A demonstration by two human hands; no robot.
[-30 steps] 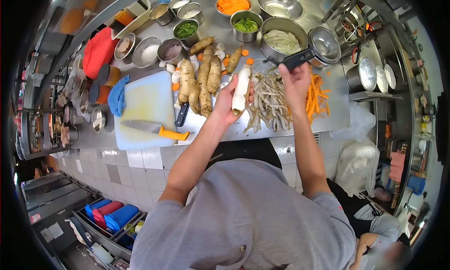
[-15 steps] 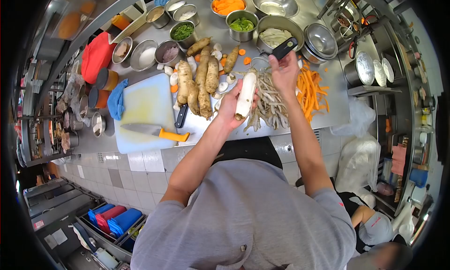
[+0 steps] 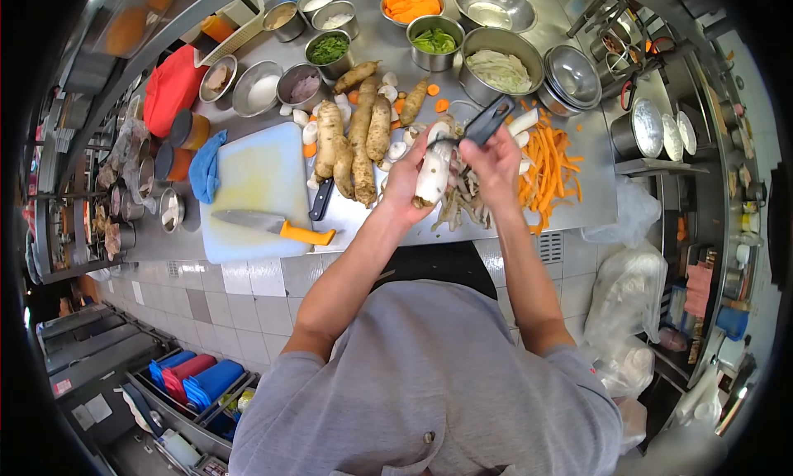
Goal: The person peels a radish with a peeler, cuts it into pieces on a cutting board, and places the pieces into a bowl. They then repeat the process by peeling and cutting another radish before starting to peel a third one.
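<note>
Over table [image 3: 596, 199], left grip [image 3: 402, 178] clasping white, brown-ended root [image 3: 432, 181], right grip [image 3: 495, 167] pinching peeler [image 3: 489, 121]

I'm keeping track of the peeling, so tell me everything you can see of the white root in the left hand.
The white root is long, thick and roughly cylindrical, its pale flesh mostly bare, with small brown specks and a brownish end nearest the person. The left hand grips it lengthwise above the metal table. The dark-handled peeler in the right hand reaches across its far part; whether the blade touches the flesh is unclear.
</note>
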